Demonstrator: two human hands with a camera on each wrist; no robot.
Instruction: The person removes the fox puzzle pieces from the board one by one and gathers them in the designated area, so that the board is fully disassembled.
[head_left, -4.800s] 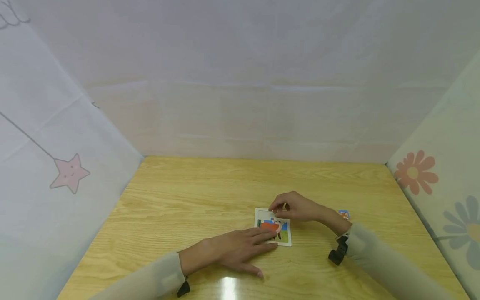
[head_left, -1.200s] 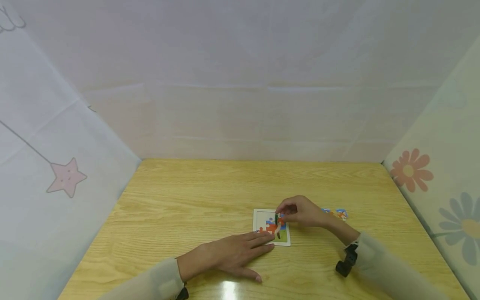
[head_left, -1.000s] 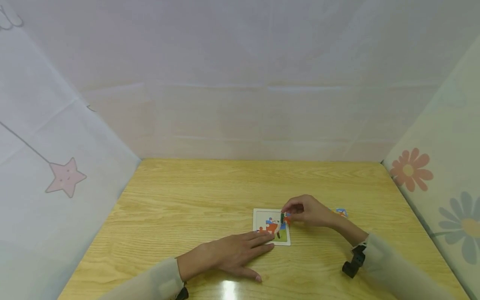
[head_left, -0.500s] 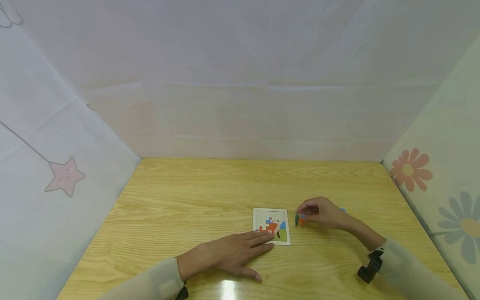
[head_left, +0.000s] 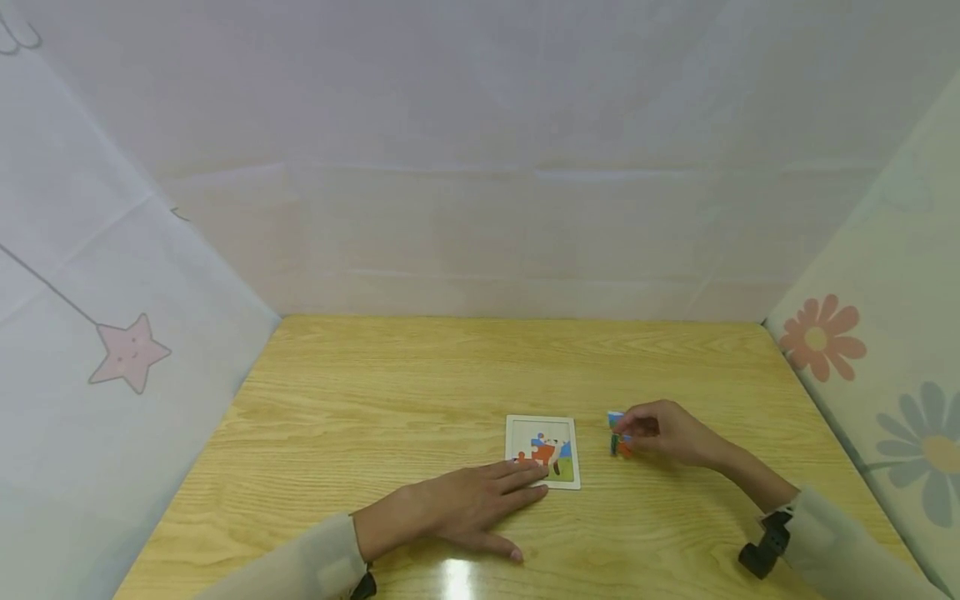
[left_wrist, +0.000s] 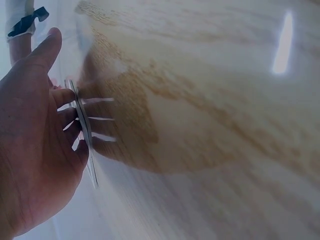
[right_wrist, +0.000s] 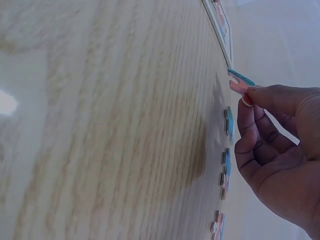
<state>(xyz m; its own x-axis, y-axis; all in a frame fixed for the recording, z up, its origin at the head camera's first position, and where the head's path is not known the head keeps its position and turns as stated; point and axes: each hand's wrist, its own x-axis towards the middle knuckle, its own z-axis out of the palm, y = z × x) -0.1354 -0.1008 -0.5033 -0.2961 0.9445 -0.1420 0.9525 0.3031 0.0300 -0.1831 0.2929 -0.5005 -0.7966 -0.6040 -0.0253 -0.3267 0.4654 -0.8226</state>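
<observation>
Risk: right hand pinches the small orange-and-green knobbed jigsaw piece by one edge, right of the board — slight grip, could slip onto the flat blue-and-orange loose pieces. Left hand, fingers straight, rests on the thin white-rimmed rectangular puzzle board — might skid on the smooth, glossy yellow wood-grain surface.

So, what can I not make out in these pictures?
- Head view: near-left part of the puzzle board, hidden by the left hand.
- Right wrist view: one end of the held piece, covered by the grip of the right hand.
- Right wrist view: the lowest loose piece, cut off by the bottom edge.
- Left wrist view: the board's picture, because the board appears nearly edge-on.
</observation>
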